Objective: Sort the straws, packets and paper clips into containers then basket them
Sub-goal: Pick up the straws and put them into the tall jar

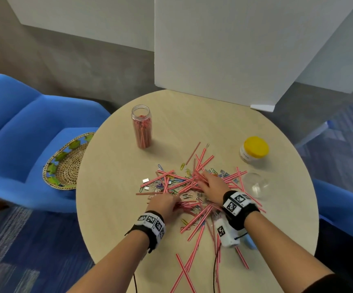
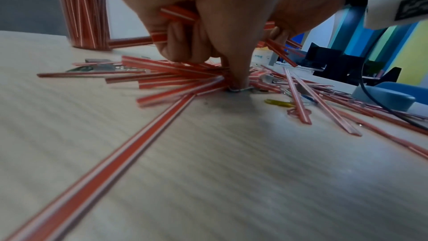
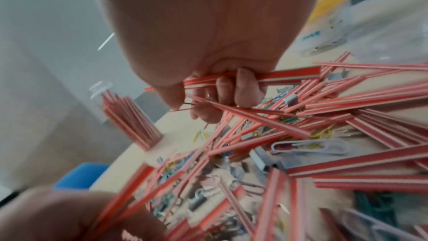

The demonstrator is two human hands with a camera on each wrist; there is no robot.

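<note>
left hand [image 1: 162, 203]: gripping straws [image 2: 178, 13] | right hand [image 1: 212, 182]: clutching straws from pile | tall jar [image 1: 141, 126]: upright, part-filled | table [image 1: 112, 187]

Light: even, soft, overhead; head view bright.
Shadows: faint, short, beside the jar [image 1: 141, 125]; darker patch on table [image 2: 243, 109] under left hand [image 2: 197, 16].
Blur: both wrist views smeared; right worst.
Distortion: wide-angle bending at head-view edges.

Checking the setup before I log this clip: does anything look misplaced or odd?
The woven basket sits on the blue chair, not on the table. Otherwise only the expected unsorted heap of straws and paper clips.
</note>
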